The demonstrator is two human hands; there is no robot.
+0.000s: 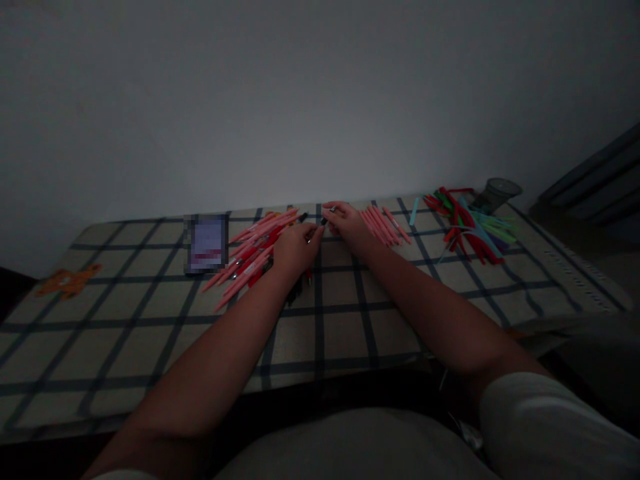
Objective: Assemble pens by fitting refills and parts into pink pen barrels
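Observation:
Fingertips of my left hand (296,248) and my right hand (347,221) meet above the middle of the table, pinching a small dark pen-like piece (324,221) between them. Most of that piece is covered by the fingers, so its exact kind is unclear. Under and beside my left hand lies a loose pile of pink pens (245,272), mixed with red and black ones. Right of my right hand, several pink pens (383,225) lie side by side in a slanted row.
A checked cloth (165,333) covers the table, which meets a plain wall. Coloured strips (473,230) lie heaped at the right by a dark see-through cup (497,192). A blurred-out phone-like object (207,243) and an orange ornament (69,281) are at the left.

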